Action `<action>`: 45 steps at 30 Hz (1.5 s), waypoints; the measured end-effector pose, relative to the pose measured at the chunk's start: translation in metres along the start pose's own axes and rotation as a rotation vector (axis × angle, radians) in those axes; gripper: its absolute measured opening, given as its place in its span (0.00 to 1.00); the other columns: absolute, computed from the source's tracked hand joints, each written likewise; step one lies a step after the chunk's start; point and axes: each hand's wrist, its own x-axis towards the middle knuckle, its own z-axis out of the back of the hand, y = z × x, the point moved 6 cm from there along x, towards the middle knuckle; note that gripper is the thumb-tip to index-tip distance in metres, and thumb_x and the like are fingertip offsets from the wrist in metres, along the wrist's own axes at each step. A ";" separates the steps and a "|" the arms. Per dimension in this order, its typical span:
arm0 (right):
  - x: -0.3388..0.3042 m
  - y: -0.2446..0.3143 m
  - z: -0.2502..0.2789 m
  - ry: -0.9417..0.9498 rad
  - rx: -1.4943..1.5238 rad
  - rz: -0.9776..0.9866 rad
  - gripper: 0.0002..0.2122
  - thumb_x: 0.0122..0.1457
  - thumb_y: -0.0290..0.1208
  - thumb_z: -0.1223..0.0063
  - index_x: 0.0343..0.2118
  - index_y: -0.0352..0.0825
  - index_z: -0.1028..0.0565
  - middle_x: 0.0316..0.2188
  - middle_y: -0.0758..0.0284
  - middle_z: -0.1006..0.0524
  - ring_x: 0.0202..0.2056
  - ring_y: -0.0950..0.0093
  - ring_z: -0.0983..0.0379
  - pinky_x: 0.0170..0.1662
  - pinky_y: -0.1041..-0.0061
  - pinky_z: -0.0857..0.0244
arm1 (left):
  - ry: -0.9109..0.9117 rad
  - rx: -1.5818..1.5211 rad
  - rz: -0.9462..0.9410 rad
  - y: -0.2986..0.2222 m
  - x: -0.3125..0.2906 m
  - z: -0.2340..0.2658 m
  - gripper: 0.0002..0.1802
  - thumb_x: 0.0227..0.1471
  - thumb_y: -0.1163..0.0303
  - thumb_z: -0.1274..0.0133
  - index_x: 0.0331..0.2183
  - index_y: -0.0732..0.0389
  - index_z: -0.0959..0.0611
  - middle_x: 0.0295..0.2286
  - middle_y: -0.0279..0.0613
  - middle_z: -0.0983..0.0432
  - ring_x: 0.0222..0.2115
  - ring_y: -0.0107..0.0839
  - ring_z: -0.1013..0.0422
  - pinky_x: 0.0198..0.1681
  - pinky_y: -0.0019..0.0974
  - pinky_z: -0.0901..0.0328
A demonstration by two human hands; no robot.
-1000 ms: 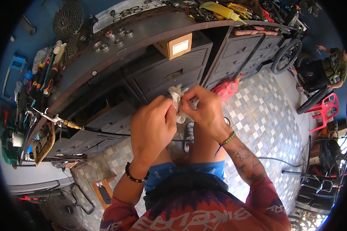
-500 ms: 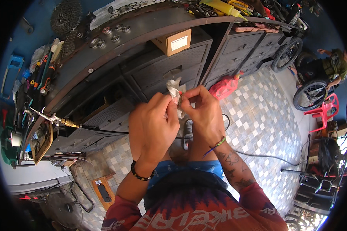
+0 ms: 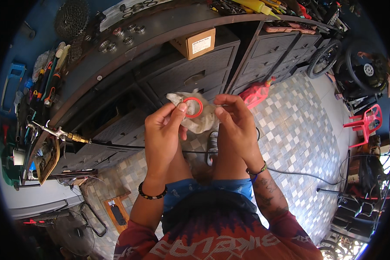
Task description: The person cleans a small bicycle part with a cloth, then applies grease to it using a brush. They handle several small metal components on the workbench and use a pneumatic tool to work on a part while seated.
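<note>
A thin red ring (image 3: 200, 108) is pinched upright between the thumb and index finger of my left hand (image 3: 162, 130). The same hand holds a crumpled off-white rag (image 3: 201, 125), which hangs behind the ring and shows through its middle. My right hand (image 3: 238, 123) is just right of the rag, its fingers curved and the thumb apart from the index finger. Nothing shows between those fingertips. Whether other fingers of the right hand touch the rag's edge is hard to make out.
Ahead runs a dark workbench (image 3: 130, 58) with several bearings (image 3: 112, 46), a cardboard box (image 3: 201, 43) on the drawer unit below, and hand tools (image 3: 52, 80) at left. An air blow gun (image 3: 65, 135) hangs at its left end. A red bottle (image 3: 255, 93) and pink chair (image 3: 364, 123) stand right.
My hands have moved apart, and the rag now hangs spread out. The red ring has come into full view in my left hand. At far right, the person with a wheel has shifted.
</note>
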 end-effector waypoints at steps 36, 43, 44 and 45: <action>-0.010 0.085 -0.012 -0.026 -0.543 0.647 0.06 0.58 0.19 0.30 0.38 0.30 0.15 0.30 0.61 0.18 0.29 0.67 0.20 0.31 0.71 0.29 | -0.059 -0.086 -0.144 0.004 -0.030 -0.026 0.04 0.66 0.77 0.39 0.37 0.67 0.14 0.29 0.32 0.18 0.25 0.17 0.25 0.24 0.25 0.32; -0.013 0.083 -0.003 -0.077 -0.526 0.657 0.05 0.61 0.20 0.30 0.39 0.29 0.14 0.30 0.62 0.18 0.30 0.69 0.21 0.34 0.72 0.31 | 0.053 -0.352 0.071 0.022 -0.029 -0.044 0.06 0.71 0.75 0.45 0.42 0.65 0.14 0.33 0.37 0.15 0.29 0.23 0.20 0.26 0.28 0.24; -0.012 0.080 0.001 -0.101 -0.515 0.609 0.05 0.61 0.20 0.31 0.39 0.30 0.15 0.30 0.61 0.18 0.29 0.69 0.22 0.33 0.71 0.31 | 0.048 -0.311 0.030 0.014 -0.027 -0.036 0.07 0.70 0.76 0.45 0.42 0.65 0.14 0.34 0.38 0.15 0.29 0.23 0.20 0.27 0.28 0.23; -0.011 0.078 0.006 -0.126 -0.507 0.562 0.05 0.60 0.20 0.31 0.39 0.30 0.15 0.31 0.61 0.17 0.27 0.68 0.22 0.32 0.71 0.31 | 0.045 -0.272 -0.012 0.006 -0.026 -0.027 0.07 0.70 0.77 0.46 0.43 0.65 0.13 0.34 0.39 0.15 0.29 0.24 0.20 0.29 0.29 0.23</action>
